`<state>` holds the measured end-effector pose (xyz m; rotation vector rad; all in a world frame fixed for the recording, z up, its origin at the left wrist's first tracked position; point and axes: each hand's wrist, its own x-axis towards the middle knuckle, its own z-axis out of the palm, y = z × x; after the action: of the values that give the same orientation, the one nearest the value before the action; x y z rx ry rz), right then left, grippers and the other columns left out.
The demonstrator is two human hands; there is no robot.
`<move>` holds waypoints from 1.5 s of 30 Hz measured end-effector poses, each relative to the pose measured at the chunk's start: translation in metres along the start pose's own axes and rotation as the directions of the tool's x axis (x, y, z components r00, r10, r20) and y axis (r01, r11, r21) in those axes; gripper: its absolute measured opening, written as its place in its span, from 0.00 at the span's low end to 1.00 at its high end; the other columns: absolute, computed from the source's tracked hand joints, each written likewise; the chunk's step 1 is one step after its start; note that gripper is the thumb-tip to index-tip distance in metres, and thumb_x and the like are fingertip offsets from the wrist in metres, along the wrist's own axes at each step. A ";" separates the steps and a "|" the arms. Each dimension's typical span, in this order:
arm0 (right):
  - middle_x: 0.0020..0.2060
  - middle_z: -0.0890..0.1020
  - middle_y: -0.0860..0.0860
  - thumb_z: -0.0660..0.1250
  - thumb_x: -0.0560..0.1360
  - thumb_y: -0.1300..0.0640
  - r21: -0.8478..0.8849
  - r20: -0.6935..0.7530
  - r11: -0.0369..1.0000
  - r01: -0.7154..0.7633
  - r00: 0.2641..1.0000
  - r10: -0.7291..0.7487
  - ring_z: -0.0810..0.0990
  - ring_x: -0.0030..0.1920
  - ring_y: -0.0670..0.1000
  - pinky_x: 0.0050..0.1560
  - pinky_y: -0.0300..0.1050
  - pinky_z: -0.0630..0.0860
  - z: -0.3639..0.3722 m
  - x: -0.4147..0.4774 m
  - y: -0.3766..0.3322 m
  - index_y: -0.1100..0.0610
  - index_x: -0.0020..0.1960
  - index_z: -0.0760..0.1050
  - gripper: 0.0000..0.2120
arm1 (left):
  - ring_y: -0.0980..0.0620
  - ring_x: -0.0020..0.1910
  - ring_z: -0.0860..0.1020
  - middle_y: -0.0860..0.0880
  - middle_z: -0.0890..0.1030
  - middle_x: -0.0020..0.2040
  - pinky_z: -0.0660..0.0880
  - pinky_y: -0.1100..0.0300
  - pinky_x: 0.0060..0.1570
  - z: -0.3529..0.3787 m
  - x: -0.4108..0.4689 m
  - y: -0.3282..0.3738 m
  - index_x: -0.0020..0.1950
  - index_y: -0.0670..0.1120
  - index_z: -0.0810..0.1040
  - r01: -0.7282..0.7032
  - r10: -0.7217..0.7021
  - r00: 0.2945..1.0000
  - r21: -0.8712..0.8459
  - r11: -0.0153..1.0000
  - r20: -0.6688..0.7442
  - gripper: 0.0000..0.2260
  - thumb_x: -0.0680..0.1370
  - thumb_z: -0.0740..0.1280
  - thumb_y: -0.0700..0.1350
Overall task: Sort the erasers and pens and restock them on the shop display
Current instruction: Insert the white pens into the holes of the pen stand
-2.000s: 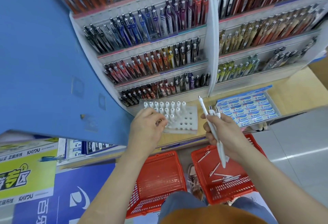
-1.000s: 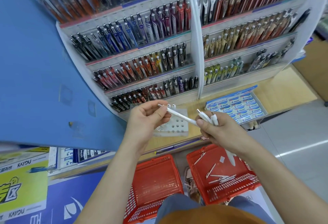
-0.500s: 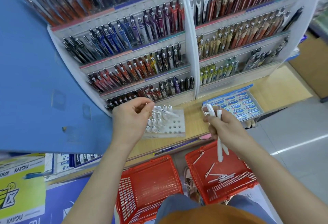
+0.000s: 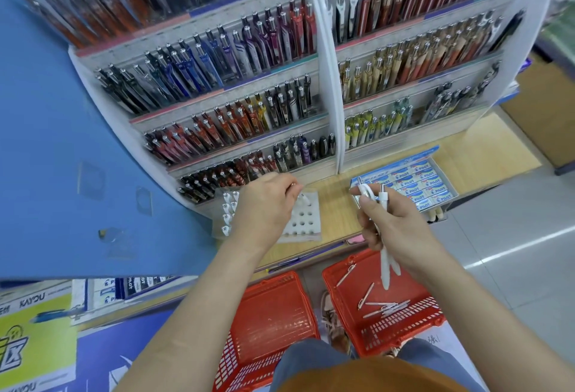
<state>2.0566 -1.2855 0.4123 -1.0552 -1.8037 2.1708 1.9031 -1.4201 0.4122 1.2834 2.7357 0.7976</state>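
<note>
A white pen holder block [image 4: 306, 220] with round holes sits on the wooden shelf; several white pens stand in its left rows. My left hand [image 4: 264, 208] hovers over it, fingertips pinching a white pen [image 4: 304, 197] that stands in a hole at the block's far edge. My right hand [image 4: 392, 230] is closed around a small bunch of white pens [image 4: 385, 267], their tips pointing down over the right red basket [image 4: 401, 335]. That basket holds several loose white pens [image 4: 385, 309]. A tray of Pilot erasers [image 4: 417, 185] lies on the shelf to the right.
A tiered rack of coloured pens [image 4: 280, 105] rises behind the shelf. A blue panel [image 4: 62, 143] fills the left. A second red basket [image 4: 267, 329] stands on the floor beside the first. My knees and orange top are at the bottom edge.
My left hand took one white pen from the right hand's bunch, carried it left to the holder block and lowered it into a hole. The right hand stayed closed on the remaining pens.
</note>
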 end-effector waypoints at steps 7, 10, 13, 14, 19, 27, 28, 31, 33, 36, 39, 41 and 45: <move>0.27 0.75 0.50 0.59 0.81 0.54 -0.018 0.012 1.000 0.003 1.000 -0.003 0.71 0.23 0.49 0.24 0.40 0.66 0.000 0.000 -0.001 0.53 0.54 0.75 0.08 | 0.53 0.40 0.67 0.50 0.71 0.37 0.60 0.66 0.40 0.017 0.006 -0.007 0.42 0.43 0.83 0.021 -0.021 1.000 0.046 0.999 -0.001 0.06 0.73 0.72 0.45; 0.27 0.74 0.51 0.58 0.81 0.55 0.000 0.042 1.000 0.001 0.999 -0.001 0.67 0.22 0.49 0.23 0.38 0.62 0.000 0.000 -0.001 0.54 0.53 0.75 0.08 | 0.51 0.41 0.68 0.49 0.74 0.38 0.62 0.64 0.42 0.022 0.011 -0.006 0.41 0.43 0.84 -0.010 0.008 1.000 0.078 0.997 0.026 0.07 0.72 0.72 0.47; 0.26 0.72 0.52 0.58 0.81 0.56 0.009 0.072 1.000 -0.003 0.997 0.002 0.65 0.22 0.49 0.24 0.39 0.59 0.001 0.000 -0.003 0.58 0.53 0.75 0.09 | 0.48 0.41 0.72 0.49 0.77 0.38 0.72 0.54 0.42 0.027 0.014 -0.007 0.42 0.45 0.84 -0.039 0.028 0.997 0.133 0.990 0.078 0.09 0.73 0.71 0.51; 0.26 0.72 0.51 0.58 0.81 0.56 0.003 0.081 1.000 -0.005 0.997 0.004 0.64 0.23 0.48 0.24 0.39 0.59 0.001 -0.001 -0.003 0.59 0.53 0.74 0.09 | 0.48 0.42 0.73 0.50 0.78 0.39 0.72 0.52 0.43 0.028 0.015 -0.008 0.42 0.46 0.84 -0.018 0.006 0.996 0.144 0.989 0.089 0.10 0.73 0.70 0.52; 0.25 0.71 0.49 0.58 0.81 0.55 -0.036 0.124 0.999 -0.011 0.992 0.015 0.64 0.24 0.48 0.26 0.41 0.60 0.001 -0.002 -0.008 0.60 0.51 0.76 0.11 | 0.49 0.46 0.73 0.51 0.80 0.42 0.69 0.55 0.47 0.028 0.021 -0.011 0.46 0.48 0.84 0.037 -0.057 0.990 0.145 0.989 0.130 0.12 0.74 0.67 0.55; 0.27 0.70 0.53 0.61 0.80 0.56 -0.191 0.246 0.979 0.066 0.969 -0.017 0.66 0.25 0.50 0.26 0.43 0.62 0.007 0.000 -0.021 0.63 0.44 0.76 0.12 | 0.58 0.38 0.77 0.54 0.82 0.38 0.74 0.60 0.41 -0.019 0.007 0.042 0.46 0.54 0.83 0.309 -0.179 0.934 -0.448 0.839 0.310 0.05 0.76 0.68 0.51; 0.26 0.70 0.53 0.62 0.80 0.56 -0.216 0.269 0.972 0.092 0.963 -0.031 0.66 0.25 0.51 0.27 0.44 0.62 0.009 0.000 -0.023 0.59 0.39 0.76 0.12 | 0.57 0.33 0.76 0.52 0.82 0.35 0.75 0.59 0.37 -0.025 0.006 0.050 0.44 0.52 0.83 0.408 -0.210 0.895 -0.530 0.744 0.394 0.04 0.75 0.69 0.48; 0.24 0.71 0.49 0.62 0.79 0.54 -0.265 0.320 0.958 0.109 0.947 -0.019 0.70 0.26 0.51 0.27 0.44 0.66 0.012 0.000 -0.029 0.52 0.35 0.73 0.14 | 0.57 0.28 0.76 0.50 0.81 0.29 0.75 0.63 0.31 -0.035 0.005 0.053 0.41 0.45 0.83 0.497 -0.267 0.864 -0.631 0.596 0.428 0.03 0.74 0.71 0.40; 0.25 0.73 0.49 0.61 0.80 0.53 -0.274 0.327 0.959 0.077 0.945 0.018 0.72 0.25 0.51 0.28 0.43 0.68 0.009 0.000 -0.032 0.59 0.43 0.74 0.11 | 0.53 0.31 0.79 0.47 0.82 0.32 0.78 0.62 0.34 -0.040 0.006 0.044 0.42 0.43 0.83 0.505 -0.338 0.863 -0.687 0.523 0.376 0.03 0.73 0.70 0.38; 0.25 0.69 0.52 0.60 0.80 0.53 -0.224 0.294 0.974 0.042 0.956 0.026 0.65 0.23 0.49 0.27 0.42 0.64 -0.004 0.002 -0.032 0.59 0.45 0.76 0.11 | 0.50 0.35 0.81 0.45 0.84 0.36 0.80 0.59 0.40 -0.049 0.005 0.028 0.46 0.41 0.83 0.488 -0.409 0.855 -0.764 0.422 0.320 0.05 0.73 0.69 0.35; 0.25 0.63 0.49 0.62 0.79 0.54 -0.109 0.277 0.993 0.034 0.961 -0.003 0.58 0.24 0.48 0.26 0.42 0.56 -0.010 0.004 -0.031 0.58 0.45 0.78 0.10 | 0.48 0.39 0.83 0.43 0.84 0.39 0.81 0.57 0.44 -0.053 0.003 0.021 0.48 0.41 0.83 0.491 -0.428 0.844 -0.789 0.370 0.324 0.07 0.73 0.69 0.34; 0.24 0.61 0.48 0.63 0.78 0.55 -0.078 0.261 0.996 0.032 0.965 -0.011 0.57 0.25 0.48 0.26 0.43 0.54 -0.007 0.005 -0.029 0.61 0.47 0.78 0.10 | 0.48 0.38 0.83 0.42 0.84 0.38 0.81 0.57 0.43 -0.054 0.002 0.023 0.48 0.42 0.83 0.494 -0.444 0.834 -0.800 0.341 0.327 0.06 0.73 0.69 0.35; 0.25 0.62 0.47 0.67 0.75 0.52 -0.069 0.162 0.997 0.027 0.987 -0.015 0.59 0.24 0.47 0.24 0.40 0.56 0.001 0.007 -0.025 0.57 0.49 0.78 0.09 | 0.49 0.35 0.82 0.45 0.84 0.35 0.80 0.61 0.38 -0.064 0.001 0.022 0.44 0.45 0.83 0.429 -0.452 0.865 -0.790 0.438 0.219 0.06 0.73 0.69 0.35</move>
<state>2.0426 -1.2762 0.4322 -0.8920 -1.9633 2.2543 1.9038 -1.4356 0.4777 0.3094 1.9882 1.6959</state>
